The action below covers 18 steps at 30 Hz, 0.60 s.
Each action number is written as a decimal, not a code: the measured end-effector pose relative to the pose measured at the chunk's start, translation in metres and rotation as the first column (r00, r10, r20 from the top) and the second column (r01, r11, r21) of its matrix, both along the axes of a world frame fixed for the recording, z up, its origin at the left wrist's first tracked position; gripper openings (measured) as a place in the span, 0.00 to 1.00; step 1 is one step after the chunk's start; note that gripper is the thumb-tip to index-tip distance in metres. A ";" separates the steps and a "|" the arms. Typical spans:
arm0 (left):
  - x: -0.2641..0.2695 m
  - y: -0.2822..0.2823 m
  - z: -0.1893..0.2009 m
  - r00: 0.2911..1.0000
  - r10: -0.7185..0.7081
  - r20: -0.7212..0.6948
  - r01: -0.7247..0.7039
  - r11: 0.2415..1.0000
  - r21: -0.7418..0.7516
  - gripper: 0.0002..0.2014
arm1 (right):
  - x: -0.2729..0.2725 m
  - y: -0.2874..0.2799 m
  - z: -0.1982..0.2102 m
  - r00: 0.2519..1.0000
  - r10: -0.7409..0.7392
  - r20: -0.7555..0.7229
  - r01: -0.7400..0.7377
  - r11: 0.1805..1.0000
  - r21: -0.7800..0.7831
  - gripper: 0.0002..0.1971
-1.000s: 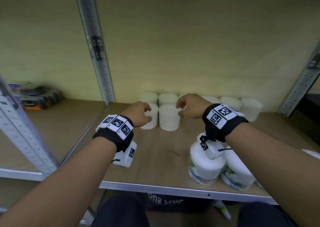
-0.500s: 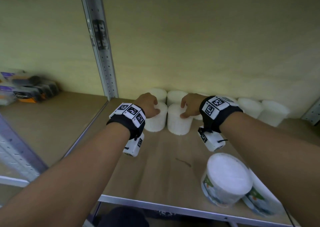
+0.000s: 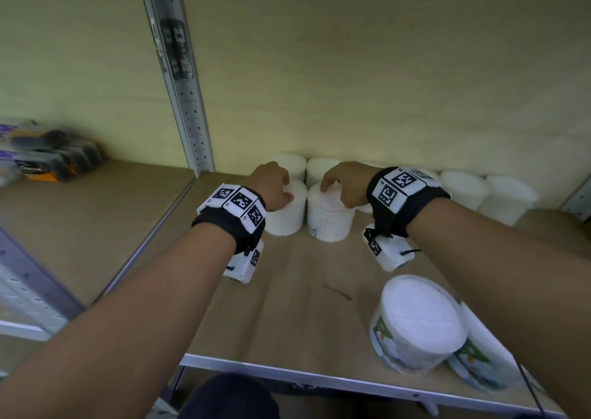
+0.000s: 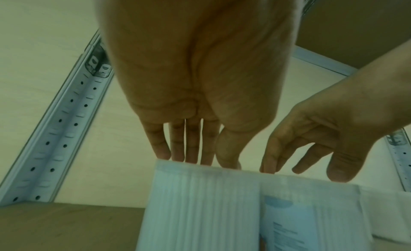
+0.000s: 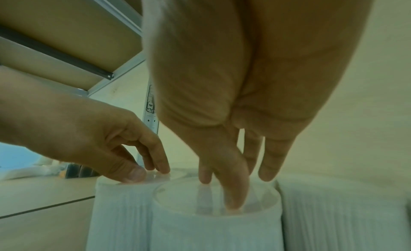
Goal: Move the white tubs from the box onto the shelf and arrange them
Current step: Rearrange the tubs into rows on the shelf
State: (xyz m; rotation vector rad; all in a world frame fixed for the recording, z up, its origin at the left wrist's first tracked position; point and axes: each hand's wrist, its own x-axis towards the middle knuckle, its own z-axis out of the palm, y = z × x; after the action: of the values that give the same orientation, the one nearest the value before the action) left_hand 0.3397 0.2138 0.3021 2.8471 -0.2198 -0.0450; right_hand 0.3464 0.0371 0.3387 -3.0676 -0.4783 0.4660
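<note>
Both hands' fingers (image 5: 233,193) atop tubs (image 3: 329,217)

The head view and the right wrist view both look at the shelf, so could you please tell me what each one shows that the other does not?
Only the head view shows two larger tubs near the shelf's front edge, the back row of tubs along the wall, and boxes in the next bay.

Only the right wrist view shows the right hand's fingertips resting on the lid of its tub, and the underside of the upper shelf.

Both show the left hand and right hand each on top of one front-row tub.
</note>
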 end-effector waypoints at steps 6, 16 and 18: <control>-0.002 0.000 -0.002 1.000 0.008 0.014 -0.007 1.000 -0.013 0.22 | 0.000 0.002 -0.002 0.995 -0.032 0.090 0.026 0.997 0.067 0.23; 0.000 0.000 -0.004 1.000 0.004 0.021 -0.003 1.000 -0.023 0.22 | -0.004 0.004 -0.007 0.995 -0.061 0.077 0.062 0.998 -0.010 0.28; 0.001 0.000 -0.004 1.000 0.003 0.017 -0.002 1.000 -0.024 0.22 | -0.004 0.004 -0.004 0.998 -0.030 0.060 0.030 0.999 -0.013 0.26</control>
State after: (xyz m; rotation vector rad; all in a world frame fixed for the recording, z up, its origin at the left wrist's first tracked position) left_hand 0.3403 0.2134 0.2984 2.8250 -0.2188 -0.0169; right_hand 0.3421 0.0409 0.3343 -3.1055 -0.4313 0.3788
